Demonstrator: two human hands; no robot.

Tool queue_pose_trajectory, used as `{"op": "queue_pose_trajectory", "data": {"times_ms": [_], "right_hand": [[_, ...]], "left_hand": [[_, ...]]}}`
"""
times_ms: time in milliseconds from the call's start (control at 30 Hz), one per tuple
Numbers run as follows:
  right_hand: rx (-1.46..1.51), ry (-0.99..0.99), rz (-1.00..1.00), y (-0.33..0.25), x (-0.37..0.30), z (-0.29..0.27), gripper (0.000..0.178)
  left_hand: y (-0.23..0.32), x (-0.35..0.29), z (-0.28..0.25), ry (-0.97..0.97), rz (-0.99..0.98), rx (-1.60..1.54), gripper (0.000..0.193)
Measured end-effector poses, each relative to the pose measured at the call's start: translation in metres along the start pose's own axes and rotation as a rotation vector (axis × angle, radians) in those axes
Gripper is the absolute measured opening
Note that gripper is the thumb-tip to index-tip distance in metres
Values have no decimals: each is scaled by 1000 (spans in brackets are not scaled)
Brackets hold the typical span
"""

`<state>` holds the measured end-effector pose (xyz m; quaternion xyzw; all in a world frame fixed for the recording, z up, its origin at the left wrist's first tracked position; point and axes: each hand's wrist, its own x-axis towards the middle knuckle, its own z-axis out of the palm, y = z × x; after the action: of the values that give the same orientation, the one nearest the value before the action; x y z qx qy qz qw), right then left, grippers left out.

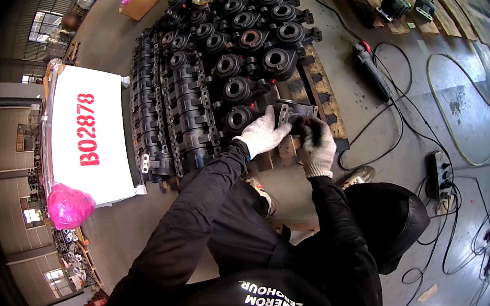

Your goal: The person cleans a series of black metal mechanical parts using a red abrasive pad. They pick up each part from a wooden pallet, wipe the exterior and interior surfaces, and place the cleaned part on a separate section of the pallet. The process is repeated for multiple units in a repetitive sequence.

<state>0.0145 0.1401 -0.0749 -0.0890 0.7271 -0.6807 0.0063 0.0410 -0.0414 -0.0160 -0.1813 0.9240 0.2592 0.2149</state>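
Both your gloved hands are at a black metal part (301, 108), near end of the pallet (293, 89)
Your L hand (262, 135) is on its left side, fingers spread, prob to steady it, tho can't tell how firm the hold is; R hand (320, 146) is curled at the other side, can't tell if it's gripping anything. Other black parts (237, 90) sit packed w/ most ring holes up, prob to save space. Corded power tool (372, 71) lies on the floor to the right, prob for easy reach.
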Motion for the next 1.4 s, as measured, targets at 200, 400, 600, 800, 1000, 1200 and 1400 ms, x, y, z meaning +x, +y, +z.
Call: {"op": "queue_pose_trajectory", "data": {"times_ms": [200, 400, 600, 800, 1000, 1200, 1400], "right_hand": [[-364, -150, 162, 52, -36, -37, 23], [-254, 68, 150, 29, -3, -14, 19], [86, 69, 324, 80, 24, 7, 19], [159, 174, 331, 95, 33, 35, 20], [144, -62, 320, 89, 33, -1, 20], [89, -183, 338, 85, 29, -12, 23], [271, -254, 391, 93, 16, -17, 23]], "left_hand": [[-52, 50, 43, 133, 317, 194, 80], [-66, 34, 9, 174, 150, 65, 78], [16, 0, -32, 19, -215, -103, 90], [-40, 7, -6, 71, 0, 182, 91], [-2, 0, -18, -3, -81, 102, 79], [-1, 0, -33, 4, -26, 105, 78], [-34, -1, -26, 18, -89, 98, 75]]}}
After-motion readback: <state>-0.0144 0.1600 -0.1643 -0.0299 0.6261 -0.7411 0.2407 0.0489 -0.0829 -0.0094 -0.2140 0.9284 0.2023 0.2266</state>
